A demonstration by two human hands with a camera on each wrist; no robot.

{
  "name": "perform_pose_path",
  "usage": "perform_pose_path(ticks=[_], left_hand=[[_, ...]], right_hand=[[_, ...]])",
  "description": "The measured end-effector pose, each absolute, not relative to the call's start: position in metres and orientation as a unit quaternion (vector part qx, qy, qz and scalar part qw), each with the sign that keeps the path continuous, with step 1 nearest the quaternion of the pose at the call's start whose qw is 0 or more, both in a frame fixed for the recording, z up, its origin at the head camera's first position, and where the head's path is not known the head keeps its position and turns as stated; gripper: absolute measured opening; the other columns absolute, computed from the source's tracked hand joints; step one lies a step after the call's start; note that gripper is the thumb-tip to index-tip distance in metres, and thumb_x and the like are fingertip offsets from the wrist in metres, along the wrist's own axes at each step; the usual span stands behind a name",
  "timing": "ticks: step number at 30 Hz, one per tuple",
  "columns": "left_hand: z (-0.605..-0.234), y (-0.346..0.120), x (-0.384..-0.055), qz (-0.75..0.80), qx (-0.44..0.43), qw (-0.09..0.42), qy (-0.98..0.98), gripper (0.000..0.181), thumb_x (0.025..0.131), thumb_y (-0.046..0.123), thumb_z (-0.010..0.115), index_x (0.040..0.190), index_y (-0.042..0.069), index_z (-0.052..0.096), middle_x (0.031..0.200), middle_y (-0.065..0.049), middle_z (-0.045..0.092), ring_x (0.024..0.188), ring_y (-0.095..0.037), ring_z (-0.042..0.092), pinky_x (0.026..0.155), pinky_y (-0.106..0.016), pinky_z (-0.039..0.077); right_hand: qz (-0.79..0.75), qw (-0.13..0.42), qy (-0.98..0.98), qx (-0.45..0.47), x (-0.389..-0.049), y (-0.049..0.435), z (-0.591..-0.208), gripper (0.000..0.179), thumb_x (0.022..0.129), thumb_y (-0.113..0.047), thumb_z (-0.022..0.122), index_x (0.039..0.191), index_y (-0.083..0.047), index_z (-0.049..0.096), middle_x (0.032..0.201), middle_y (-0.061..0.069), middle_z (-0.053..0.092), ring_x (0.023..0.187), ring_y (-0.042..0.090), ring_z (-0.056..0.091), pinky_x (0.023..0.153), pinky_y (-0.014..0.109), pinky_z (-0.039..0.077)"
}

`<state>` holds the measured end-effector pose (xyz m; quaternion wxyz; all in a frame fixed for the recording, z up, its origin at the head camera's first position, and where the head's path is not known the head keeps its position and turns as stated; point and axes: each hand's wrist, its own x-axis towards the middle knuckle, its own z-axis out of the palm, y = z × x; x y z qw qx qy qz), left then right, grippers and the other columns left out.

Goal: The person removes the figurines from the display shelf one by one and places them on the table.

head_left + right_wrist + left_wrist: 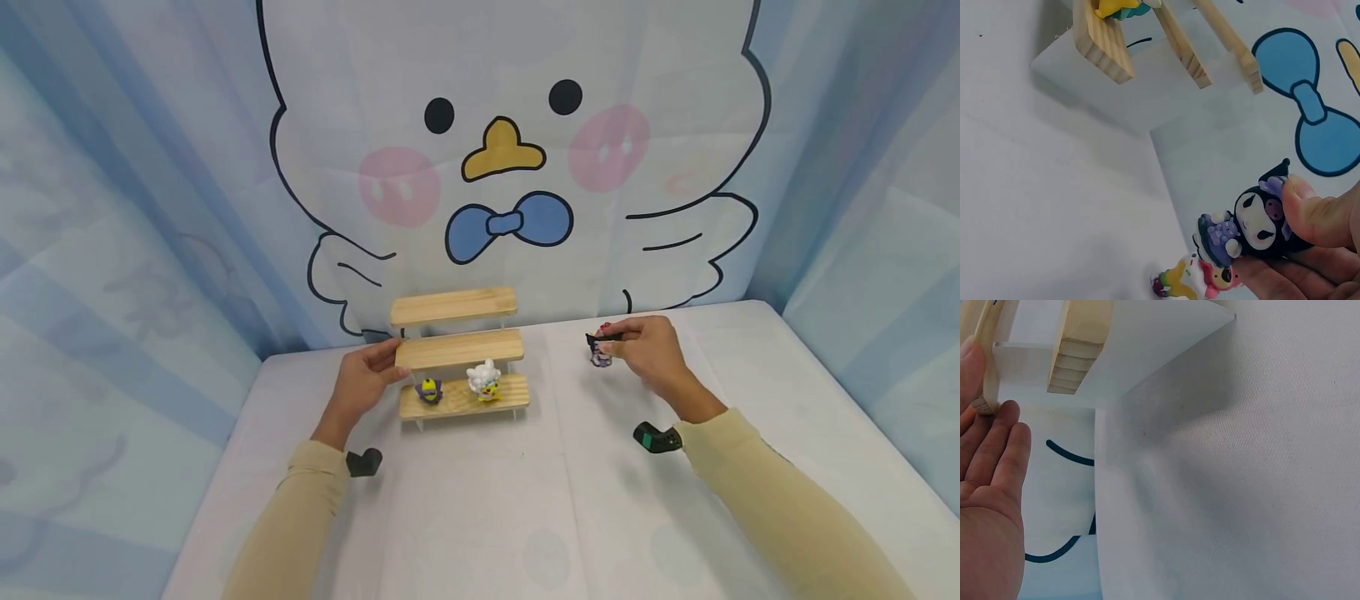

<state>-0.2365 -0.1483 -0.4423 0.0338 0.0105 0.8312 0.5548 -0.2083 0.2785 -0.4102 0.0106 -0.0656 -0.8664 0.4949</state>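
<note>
A three-tier wooden display shelf [459,352] with clear supports stands toward the back of the table. My left hand [360,385] holds the left end of its middle board, thumb on one face and fingers at the other. On the lowest board sit a small purple-and-yellow figurine [430,392] and a white-and-yellow figurine [485,381]. Right of the shelf, my right hand [651,348] pinches a black-and-purple figurine [1255,220] by its head, its pale face showing in the right wrist view. Close behind it is a pink, white and yellow figurine [1192,278], partly hidden by the held one.
A white cloth covers the table [480,508]. Behind the shelf hangs a curtain [510,75] printed with a cartoon bird, and blue curtains close off both sides. Black wrist devices show beside the left sleeve [300,508] and the right sleeve [772,492].
</note>
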Motion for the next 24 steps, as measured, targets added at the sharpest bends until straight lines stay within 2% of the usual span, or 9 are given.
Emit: perform_pose_path(ticks=[2,5,7,9,14,24], left_hand=[[-0.4426,-0.1486,-0.2365,0.554,0.012,0.034,0.832,0.062,0.093,0.001,0.076,0.151,0.004,0.053,0.155,-0.017,0.055,0.144,-0.029,0.055,0.116,-0.039,0.05],[-0.4422,-0.1488,-0.2365,0.554,0.01,0.034,0.832,0.062,0.093,0.002,0.076,0.151,0.004,0.053,0.155,-0.017,0.054,0.144,-0.029,0.055,0.116,-0.039,0.05],[-0.4419,-0.1489,-0.2365,0.555,0.009,0.035,0.831,0.063,0.093,0.002,0.076,0.151,0.004,0.053,0.155,-0.017,0.054,0.144,-0.029,0.055,0.116,-0.039,0.05],[-0.4418,-0.149,-0.2365,0.555,0.008,0.036,0.831,0.063,0.093,0.002,0.076,0.151,0.004,0.052,0.156,-0.017,0.054,0.144,-0.029,0.055,0.117,-0.039,0.05],[-0.4416,-0.1488,-0.2369,0.555,0.01,0.035,0.831,0.063,0.093,0.002,0.076,0.151,0.004,0.052,0.155,-0.017,0.054,0.144,-0.029,0.055,0.116,-0.039,0.05],[-0.4424,-0.1491,-0.2365,0.559,0.012,0.031,0.828,0.063,0.092,0.001,0.076,0.151,0.004,0.053,0.154,-0.017,0.056,0.143,-0.029,0.056,0.115,-0.038,0.051]], right_hand=[[0.492,0.009,-0.867,-0.071,-0.2086,0.2794,-0.4117,0.03,0.096,-0.007,0.074,0.123,0.003,0.072,0.129,0.024,0.072,0.114,0.031,0.07,0.101,0.04,0.058],[0.494,0.007,-0.867,-0.072,-0.2092,0.2806,-0.4138,0.03,0.096,-0.007,0.074,0.124,0.004,0.072,0.128,0.025,0.072,0.113,0.03,0.07,0.101,0.04,0.058],[0.493,0.005,-0.867,-0.072,-0.2093,0.2812,-0.4144,0.03,0.096,-0.007,0.074,0.124,0.003,0.072,0.127,0.025,0.073,0.111,0.028,0.07,0.099,0.037,0.058],[0.492,0.005,-0.867,-0.073,-0.2095,0.2818,-0.4149,0.03,0.096,-0.008,0.075,0.124,0.002,0.072,0.126,0.024,0.073,0.107,0.025,0.07,0.092,0.032,0.058],[0.486,0.002,-0.871,-0.075,-0.2103,0.2828,-0.4153,0.03,0.095,-0.01,0.077,0.122,0.001,0.074,0.125,0.024,0.074,0.101,0.02,0.067,0.074,0.021,0.05],[0.488,-0.006,-0.869,-0.086,-0.2112,0.2836,-0.4177,0.031,0.095,-0.01,0.076,0.124,0.001,0.073,0.128,0.024,0.072,0.104,0.023,0.067,0.072,0.017,0.05]])
